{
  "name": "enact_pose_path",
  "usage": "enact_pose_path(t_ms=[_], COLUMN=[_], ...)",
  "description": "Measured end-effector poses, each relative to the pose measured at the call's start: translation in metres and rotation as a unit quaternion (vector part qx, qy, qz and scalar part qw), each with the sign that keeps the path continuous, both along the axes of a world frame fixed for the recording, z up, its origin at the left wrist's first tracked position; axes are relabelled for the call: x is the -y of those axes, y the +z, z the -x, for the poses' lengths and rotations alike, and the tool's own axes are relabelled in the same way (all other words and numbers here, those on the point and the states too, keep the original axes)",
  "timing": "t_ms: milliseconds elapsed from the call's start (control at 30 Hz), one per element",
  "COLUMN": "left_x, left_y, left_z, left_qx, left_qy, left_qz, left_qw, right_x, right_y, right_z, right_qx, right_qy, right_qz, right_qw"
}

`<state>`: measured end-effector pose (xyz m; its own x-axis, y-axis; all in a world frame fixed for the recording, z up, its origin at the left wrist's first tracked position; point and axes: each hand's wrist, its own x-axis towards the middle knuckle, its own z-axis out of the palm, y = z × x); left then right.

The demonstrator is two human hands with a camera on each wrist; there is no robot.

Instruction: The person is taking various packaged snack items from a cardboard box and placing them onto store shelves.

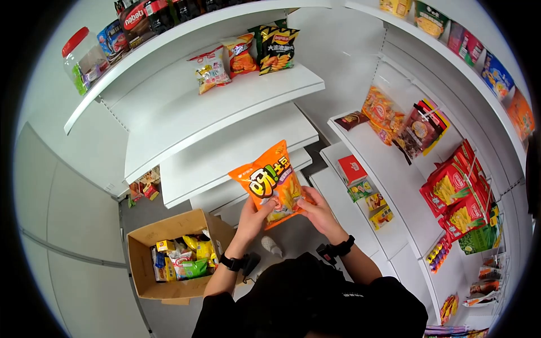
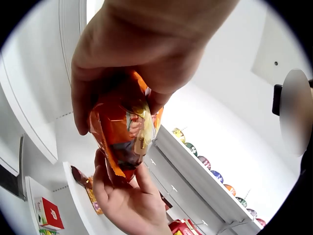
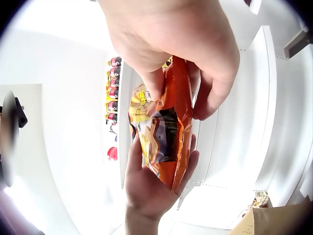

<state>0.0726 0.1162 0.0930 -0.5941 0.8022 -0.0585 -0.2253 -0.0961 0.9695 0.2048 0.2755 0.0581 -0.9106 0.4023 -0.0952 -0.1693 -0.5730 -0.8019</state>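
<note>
An orange bag of potato snacks [image 1: 270, 179] is held up in front of the body, its printed front facing the head camera. My left hand [image 1: 253, 218] grips its lower left side, thumb on the front. On the lower right side my right hand [image 1: 319, 209] pinches the bag, thumb also on the front. From the left wrist view, the fingers of the left hand [image 2: 142, 54] wrap behind the bag [image 2: 122, 129]. The right wrist view shows the bag edge-on between the thumb and fingers of the right hand [image 3: 181, 44].
A cardboard box [image 1: 141, 283] of mixed snack packs stands on the floor at left. Ahead, a white shelf [image 1: 225, 115] carries several chip bags [image 1: 241, 54] at its back right. Shelving at right holds red snack bags [image 1: 451, 191] and small boxes [image 1: 352, 170].
</note>
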Motion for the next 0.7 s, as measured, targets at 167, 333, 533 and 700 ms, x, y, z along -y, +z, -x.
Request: enact_pose_path(t_ms=[167, 333, 533, 700], left_x=[0.006, 0.007, 0.0, -0.014], left_y=[-0.002, 0.015, 0.02, 0.027], left_z=[0.067, 0.127, 0.187, 0.213], left_qx=[-0.037, -0.105, -0.145, -0.244], left_qy=[0.033, 0.017, 0.046, 0.041], left_qz=[0.024, 0.016, 0.018, 0.043], left_qw=[0.998, 0.994, 0.988, 0.968], right_x=[-0.003, -0.007, -0.038, -0.046], right_y=[0.002, 0.013, 0.037, 0.127], right_z=[0.074, 0.146, 0.192, 0.22], right_qx=[0.012, -0.001, 0.072, 0.074], right_qy=[0.025, 0.029, 0.007, 0.026], right_qz=[-0.026, -0.029, -0.324, -0.341], right_qw=[0.999, 0.999, 0.943, 0.937])
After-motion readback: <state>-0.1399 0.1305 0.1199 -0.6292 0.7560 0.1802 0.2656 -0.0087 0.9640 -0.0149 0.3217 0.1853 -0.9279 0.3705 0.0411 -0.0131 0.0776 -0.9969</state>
